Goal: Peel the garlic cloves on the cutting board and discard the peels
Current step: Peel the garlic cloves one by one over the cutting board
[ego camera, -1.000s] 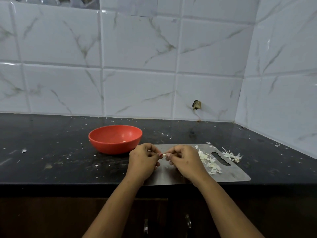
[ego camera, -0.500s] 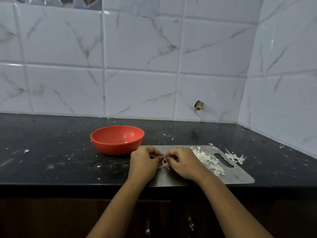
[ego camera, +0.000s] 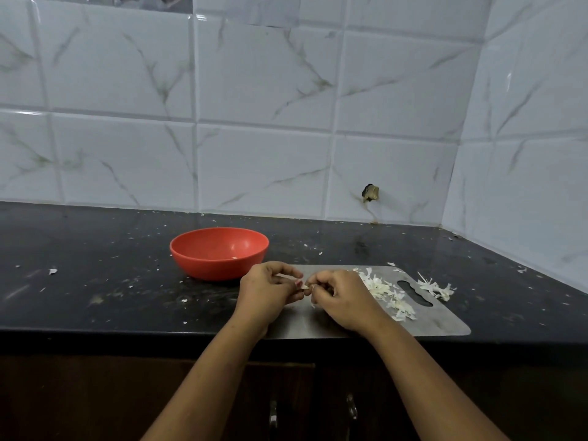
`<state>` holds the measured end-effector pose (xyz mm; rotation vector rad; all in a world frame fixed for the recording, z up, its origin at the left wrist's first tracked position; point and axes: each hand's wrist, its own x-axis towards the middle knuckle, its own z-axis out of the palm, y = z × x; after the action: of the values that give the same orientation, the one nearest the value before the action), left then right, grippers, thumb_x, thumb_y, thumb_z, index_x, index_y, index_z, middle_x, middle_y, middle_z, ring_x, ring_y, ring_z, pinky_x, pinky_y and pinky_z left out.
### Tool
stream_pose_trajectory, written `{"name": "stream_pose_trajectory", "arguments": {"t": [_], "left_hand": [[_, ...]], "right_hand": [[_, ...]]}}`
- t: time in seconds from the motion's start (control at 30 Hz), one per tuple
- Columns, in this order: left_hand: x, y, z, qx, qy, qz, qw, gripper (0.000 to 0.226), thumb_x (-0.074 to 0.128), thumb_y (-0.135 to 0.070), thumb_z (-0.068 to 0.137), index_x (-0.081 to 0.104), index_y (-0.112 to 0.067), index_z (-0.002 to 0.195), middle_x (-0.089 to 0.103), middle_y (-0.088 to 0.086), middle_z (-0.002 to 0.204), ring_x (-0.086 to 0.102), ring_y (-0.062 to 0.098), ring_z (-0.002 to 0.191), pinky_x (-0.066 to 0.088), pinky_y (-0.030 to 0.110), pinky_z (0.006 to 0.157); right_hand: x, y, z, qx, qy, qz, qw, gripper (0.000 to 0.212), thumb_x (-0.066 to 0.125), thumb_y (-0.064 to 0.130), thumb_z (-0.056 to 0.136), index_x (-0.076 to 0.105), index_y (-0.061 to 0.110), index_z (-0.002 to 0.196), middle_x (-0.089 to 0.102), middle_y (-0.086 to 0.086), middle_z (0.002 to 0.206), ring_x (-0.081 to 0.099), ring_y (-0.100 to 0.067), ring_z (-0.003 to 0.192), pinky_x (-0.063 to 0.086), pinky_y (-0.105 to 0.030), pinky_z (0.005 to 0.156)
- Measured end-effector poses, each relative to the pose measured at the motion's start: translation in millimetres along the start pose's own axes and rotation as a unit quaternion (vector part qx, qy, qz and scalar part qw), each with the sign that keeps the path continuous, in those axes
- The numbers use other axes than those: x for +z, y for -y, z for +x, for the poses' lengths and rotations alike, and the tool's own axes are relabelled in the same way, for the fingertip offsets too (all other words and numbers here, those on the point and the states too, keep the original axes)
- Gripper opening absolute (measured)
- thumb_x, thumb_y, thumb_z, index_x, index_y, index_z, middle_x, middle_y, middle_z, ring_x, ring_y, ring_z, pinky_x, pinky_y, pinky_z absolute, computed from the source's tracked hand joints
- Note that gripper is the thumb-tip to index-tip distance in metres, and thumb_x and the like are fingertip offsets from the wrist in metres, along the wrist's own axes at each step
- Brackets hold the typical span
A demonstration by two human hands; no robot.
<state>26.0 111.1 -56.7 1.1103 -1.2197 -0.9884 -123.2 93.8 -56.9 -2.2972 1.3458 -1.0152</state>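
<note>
White marble-veined tiles (ego camera: 261,74) rise behind and right of the black countertop (ego camera: 95,249); dark wooden cabinets (ego camera: 95,393) sit beneath it.

my left fingers (ego camera: 288,271) + right fingers (ego camera: 321,280): pinching one garlic clove (ego camera: 306,286) | above cutting board (ego camera: 445,323) | peels (ego camera: 389,296) piled on its right half | red bowl (ego camera: 219,253) on worktop (ego camera: 95,281), left

A red bowl (ego camera: 219,269) stands near the middle of the black, speckled counter (ego camera: 95,297). Marbled white tiles (ego camera: 254,90) rise behind it, and one has a chipped hole (ego camera: 370,193) low toward the right corner.
</note>
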Motion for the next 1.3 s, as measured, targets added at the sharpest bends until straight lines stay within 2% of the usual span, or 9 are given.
{"name": "stream_pose_trajectory", "arguments": {"t": [0.1, 0.23, 0.47, 0.63, 0.77, 0.87, 1.0, 1.2, 1.3], "left_hand": [[1.0, -0.6, -3.2, 0.027, -0.008, 0.033, 0.999, 0.016, 0.066, 0.01, 0.082, 0.07, -0.004, 0.077, 0.07, 0.011, 0.069, 0.07, 0.014, 0.066, 0.057, 0.019, 0.065], [0.8, 0.2, -4.6, 0.063, -0.014, 0.076, 0.995, 0.023, 0.068, 0.009, 0.08, 0.069, -0.012, 0.071, 0.072, 0.006, 0.069, 0.072, 0.015, 0.07, 0.058, 0.022, 0.069], [-3.1, -5.6, -4.0, 0.003, 0.04, -0.038, 0.998, 0.015, 0.06, 0.012, 0.085, 0.066, 0.0, 0.078, 0.069, 0.014, 0.071, 0.069, 0.013, 0.064, 0.055, 0.016, 0.06], [-1.6, -3.9, -3.1, 0.009, 0.027, -0.017, 0.999, 0.016, 0.06, 0.012, 0.085, 0.067, -0.001, 0.078, 0.069, 0.013, 0.07, 0.069, 0.013, 0.065, 0.057, 0.018, 0.063], [-3.3, -0.9, -1.4, 0.012, 0.018, -0.011, 1.0, 0.015, 0.064, 0.01, 0.083, 0.067, -0.003, 0.078, 0.07, 0.012, 0.07, 0.07, 0.017, 0.07, 0.057, 0.02, 0.066], [-4.6, 0.3, 1.4, -0.005, 0.0, -0.019, 1.0, 0.013, 0.064, 0.009, 0.083, 0.068, -0.003, 0.08, 0.071, 0.014, 0.074, 0.071, 0.019, 0.073, 0.057, 0.023, 0.068], [-4.0, 1.8, 5.3, -0.029, -0.015, -0.055, 0.998, 0.008, 0.065, 0.007, 0.084, 0.067, 0.0, 0.082, 0.069, 0.016, 0.075, 0.069, 0.019, 0.07, 0.055, 0.02, 0.062], [-3.3, 4.7, 5.7, -0.02, -0.004, -0.024, 0.999, 0.007, 0.065, 0.004, 0.085, 0.069, -0.002, 0.083, 0.071, 0.016, 0.08, 0.07, 0.018, 0.073, 0.057, 0.023, 0.067], [-2.7, 4.1, 4.9, -0.013, 0.01, -0.019, 1.0, 0.006, 0.065, 0.003, 0.086, 0.069, -0.001, 0.085, 0.071, 0.017, 0.082, 0.07, 0.018, 0.074, 0.057, 0.022, 0.067]], "right_hand": [[1.5, -0.8, 1.3, 0.009, -0.018, 0.005, 1.0, 0.024, 0.052, 0.007, 0.089, 0.067, 0.021, 0.077, 0.069, -0.002, 0.071, 0.055, -0.004, 0.054, 0.039, -0.015, 0.052], [-0.1, 0.5, 2.1, 0.03, -0.013, 0.024, 0.999, 0.023, 0.05, 0.006, 0.091, 0.066, 0.016, 0.078, 0.063, 0.006, 0.067, 0.051, 0.005, 0.049, 0.036, -0.009, 0.05], [-2.9, -5.8, 1.7, 0.048, 0.018, 0.12, 0.991, 0.021, 0.05, 0.009, 0.094, 0.068, 0.015, 0.084, 0.06, 0.009, 0.062, 0.045, -0.002, 0.049, 0.038, -0.023, 0.052], [-0.8, -0.4, 1.5, 0.013, -0.005, 0.035, 0.999, 0.03, 0.05, 0.009, 0.092, 0.06, 0.029, 0.071, 0.06, 0.006, 0.063, 0.045, -0.003, 0.049, 0.035, -0.017, 0.051], [4.1, 1.8, 4.1, 0.007, -0.019, -0.047, 0.999, 0.026, 0.049, 0.012, 0.092, 0.054, 0.023, 0.068, 0.054, 0.005, 0.06, 0.044, -0.006, 0.051, 0.032, -0.02, 0.049], [3.4, 1.9, 3.8, 0.019, -0.028, -0.036, 0.999, 0.022, 0.048, 0.01, 0.093, 0.058, 0.021, 0.077, 0.056, 0.01, 0.064, 0.049, -0.002, 0.051, 0.034, -0.016, 0.051], [-1.0, 0.1, -3.6, 0.031, -0.032, 0.081, 0.996, 0.015, 0.053, 0.011, 0.095, 0.061, 0.023, 0.096, 0.067, -0.003, 0.081, 0.054, -0.003, 0.042, 0.041, -0.014, 0.044], [3.2, 1.8, -5.2, 0.0, -0.052, -0.014, 0.999, 0.015, 0.055, 0.018, 0.096, 0.069, 0.017, 0.1, 0.069, 0.001, 0.081, 0.055, -0.001, 0.048, 0.052, -0.025, 0.056], [4.5, 0.6, -5.3, -0.011, -0.052, -0.04, 0.998, 0.021, 0.05, 0.016, 0.098, 0.068, 0.019, 0.108, 0.068, 0.005, 0.085, 0.054, 0.003, 0.056, 0.051, -0.023, 0.063]]}}
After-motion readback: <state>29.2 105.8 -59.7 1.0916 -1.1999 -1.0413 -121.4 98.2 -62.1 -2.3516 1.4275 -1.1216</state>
